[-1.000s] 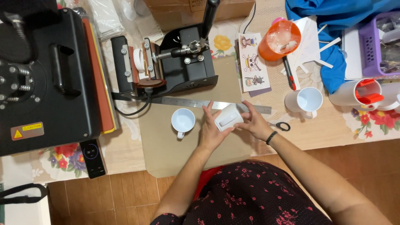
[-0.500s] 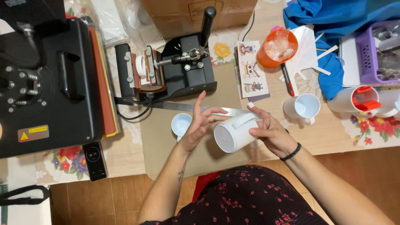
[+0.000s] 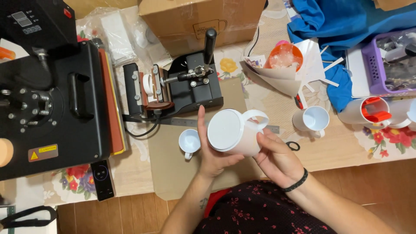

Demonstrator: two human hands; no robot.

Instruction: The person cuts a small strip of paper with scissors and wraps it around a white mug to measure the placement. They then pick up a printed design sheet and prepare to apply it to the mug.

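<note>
The white mug (image 3: 236, 138) is now lifted closer to the camera than half a second ago, with its flat bottom turned up toward the camera, so the wrapped side faces away. The left hand (image 3: 212, 154) cups it from 9 o'clock with the fingers spread; the right hand (image 3: 277, 158) presses its side from 4 o'clock. A smaller mug (image 3: 189, 141) stands at 9 o'clock. The right fingertips are hidden behind the mug, so their grip is not clear.

The mug (image 3: 234, 132) is white, the mug press (image 3: 182, 89) black, the tablecloth (image 3: 385, 138) has red flowers.
</note>
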